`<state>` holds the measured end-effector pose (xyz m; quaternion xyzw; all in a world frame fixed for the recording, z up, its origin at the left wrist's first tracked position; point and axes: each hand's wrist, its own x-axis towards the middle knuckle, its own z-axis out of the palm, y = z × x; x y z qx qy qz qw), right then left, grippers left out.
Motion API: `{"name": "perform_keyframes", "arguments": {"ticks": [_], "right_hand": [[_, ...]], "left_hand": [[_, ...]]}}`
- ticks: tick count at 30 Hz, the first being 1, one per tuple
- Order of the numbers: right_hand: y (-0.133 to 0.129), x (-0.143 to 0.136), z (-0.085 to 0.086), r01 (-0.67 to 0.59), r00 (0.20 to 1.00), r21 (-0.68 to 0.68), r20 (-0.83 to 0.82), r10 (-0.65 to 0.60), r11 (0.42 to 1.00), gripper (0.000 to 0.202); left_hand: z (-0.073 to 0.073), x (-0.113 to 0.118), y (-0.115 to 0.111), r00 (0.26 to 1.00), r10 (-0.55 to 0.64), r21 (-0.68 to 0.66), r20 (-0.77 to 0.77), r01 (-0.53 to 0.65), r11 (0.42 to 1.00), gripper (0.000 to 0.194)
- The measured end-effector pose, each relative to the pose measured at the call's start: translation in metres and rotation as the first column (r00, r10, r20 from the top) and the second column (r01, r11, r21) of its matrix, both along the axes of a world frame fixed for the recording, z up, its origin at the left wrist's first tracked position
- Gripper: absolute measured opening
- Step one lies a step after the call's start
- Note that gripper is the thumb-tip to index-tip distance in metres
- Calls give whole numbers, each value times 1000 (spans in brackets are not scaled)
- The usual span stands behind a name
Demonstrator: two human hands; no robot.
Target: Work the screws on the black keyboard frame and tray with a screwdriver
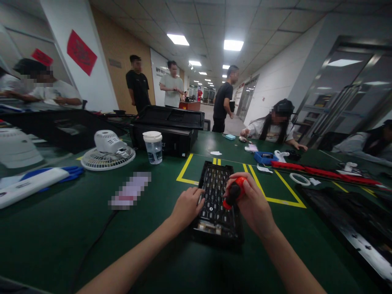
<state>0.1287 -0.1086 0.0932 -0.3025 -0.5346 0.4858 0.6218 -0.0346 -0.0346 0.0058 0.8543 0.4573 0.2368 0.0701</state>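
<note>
A long black case [214, 183] with rows of small slots lies on the green table in front of me. Its near end has a compartment with small metal-looking parts, too blurred to name. My left hand [187, 207] grips the case's left edge, fingers curled over the rim. Above the case's right side, my right hand [252, 202] is closed around a red and black screwdriver [235, 192]. The screwdriver's handle points up toward me; its tip is hidden.
Yellow tape [186, 169] marks the table [147, 241]. Left are a white fan [107, 157], a lidded cup [153, 148] and a black box [171, 139]. Black panels [355, 228] lie right, behind them red strips [321, 170]. A person [275, 126] sits across; others stand behind.
</note>
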Motion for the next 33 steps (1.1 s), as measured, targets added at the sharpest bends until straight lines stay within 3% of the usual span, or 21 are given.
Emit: {"name": "perform_keyframes", "arguments": {"ticks": [3,6,9,19,27,33], "right_hand": [[-1,6,5,38,998,27,-53,-37,999,18],[0,12,9,81,995,31,-62,-79,996,16],[0,16,11,113,992,35,-61,-111,993,17],[0,20,15,111,989,40,-99,-107,993,14],[-2,22,17,125,988,25,-98,-122,992,14],[-2,23,18,120,987,34,-112,-115,992,15]], "left_hand": [[2,5,-3,980,-193,-44,-39,191,980,28],[-1,8,-3,921,-384,-85,-61,378,922,33],[-7,9,-2,880,-469,-94,-72,463,882,37],[-20,11,3,861,-478,-161,-175,454,876,38],[-17,11,0,872,-461,-201,-168,427,882,20],[-9,10,-9,912,-334,-153,-238,305,940,17]]}}
